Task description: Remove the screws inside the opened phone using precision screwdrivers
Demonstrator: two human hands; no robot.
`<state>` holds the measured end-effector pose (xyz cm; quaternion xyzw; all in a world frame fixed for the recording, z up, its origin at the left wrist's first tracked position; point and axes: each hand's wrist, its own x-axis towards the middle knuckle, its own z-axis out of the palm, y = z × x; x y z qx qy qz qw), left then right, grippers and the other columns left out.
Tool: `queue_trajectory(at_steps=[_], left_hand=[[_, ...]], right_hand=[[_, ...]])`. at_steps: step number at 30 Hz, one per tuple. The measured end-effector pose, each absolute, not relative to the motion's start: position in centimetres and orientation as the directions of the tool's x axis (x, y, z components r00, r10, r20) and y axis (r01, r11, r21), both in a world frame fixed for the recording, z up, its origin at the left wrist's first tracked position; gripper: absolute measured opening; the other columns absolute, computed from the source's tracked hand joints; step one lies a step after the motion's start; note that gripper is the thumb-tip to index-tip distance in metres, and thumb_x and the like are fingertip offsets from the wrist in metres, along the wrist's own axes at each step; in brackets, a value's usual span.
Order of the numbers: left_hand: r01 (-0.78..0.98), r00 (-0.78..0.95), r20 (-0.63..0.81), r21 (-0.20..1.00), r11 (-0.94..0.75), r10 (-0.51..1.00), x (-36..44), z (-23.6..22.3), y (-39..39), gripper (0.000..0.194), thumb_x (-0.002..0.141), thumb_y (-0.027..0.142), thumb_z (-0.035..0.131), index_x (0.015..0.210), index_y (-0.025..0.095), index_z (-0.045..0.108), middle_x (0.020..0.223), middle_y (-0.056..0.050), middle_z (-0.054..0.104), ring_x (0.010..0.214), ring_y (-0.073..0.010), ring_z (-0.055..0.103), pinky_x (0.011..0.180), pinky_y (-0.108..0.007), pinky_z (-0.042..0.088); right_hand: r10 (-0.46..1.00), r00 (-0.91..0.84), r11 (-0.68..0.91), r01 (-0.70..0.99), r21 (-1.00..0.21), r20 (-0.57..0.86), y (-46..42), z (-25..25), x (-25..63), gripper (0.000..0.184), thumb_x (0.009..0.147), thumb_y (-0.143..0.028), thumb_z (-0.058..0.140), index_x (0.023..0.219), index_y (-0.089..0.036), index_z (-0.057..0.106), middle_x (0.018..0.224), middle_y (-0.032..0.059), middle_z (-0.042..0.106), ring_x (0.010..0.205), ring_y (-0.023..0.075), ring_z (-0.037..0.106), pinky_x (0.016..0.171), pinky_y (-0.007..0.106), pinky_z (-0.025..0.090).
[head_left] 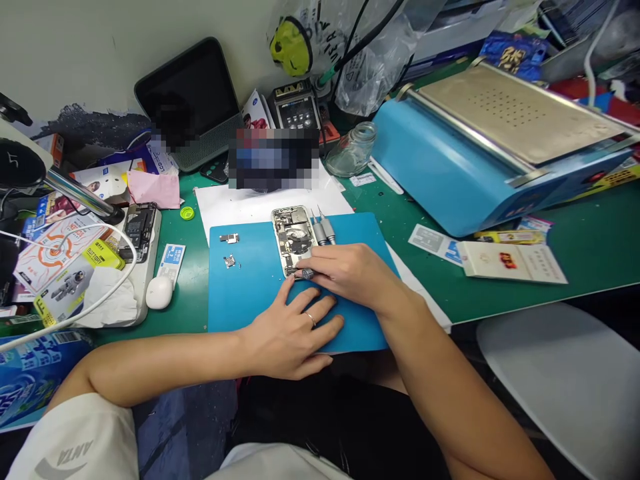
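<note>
An opened phone [294,240], its inner parts bare, lies upright in my view on a blue mat [245,313]. My left hand [295,327] is spread over the mat below it, a ring on one finger, its thumb and fingertips close to the phone's bottom edge. Pinched in my right hand [345,273], at the phone's lower right corner, is a small screwdriver [307,273] with a dark grey end; its tip is hard to make out. Two grey screwdrivers [324,230] lie beside the phone. Small metal phone parts [230,238] rest at the mat's left.
A blue machine with a perforated metal plate [515,107] takes up the back right, near a glass jar [353,150]. Left are a white earbud case [159,293], another opened phone [139,230], boxes and a white cable [133,257]. A white box [510,262] lies right.
</note>
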<state>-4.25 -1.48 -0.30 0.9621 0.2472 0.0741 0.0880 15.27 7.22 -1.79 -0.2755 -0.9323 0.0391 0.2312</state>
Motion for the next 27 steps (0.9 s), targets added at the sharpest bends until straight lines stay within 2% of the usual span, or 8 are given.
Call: queue_trajectory(at_steps=[27], left_hand=[[0.450,0.872,0.096,0.231,-0.862,0.481,-4.20,-0.19,-1.33,0.055,0.100,0.045,0.050,0.141,0.008,0.051,0.143,-0.022,0.052,0.132,-0.0398,0.047,0.114,-0.071,0.029]], right_hand=[[0.538,-0.743,0.842,0.494,-0.216,0.399,7.13,-1.79,15.23,0.019,0.093,-0.011,0.055,0.091,-0.020,0.072,0.073,-0.0004,0.070,0.068,0.0135,0.066,0.057,0.027,0.039]])
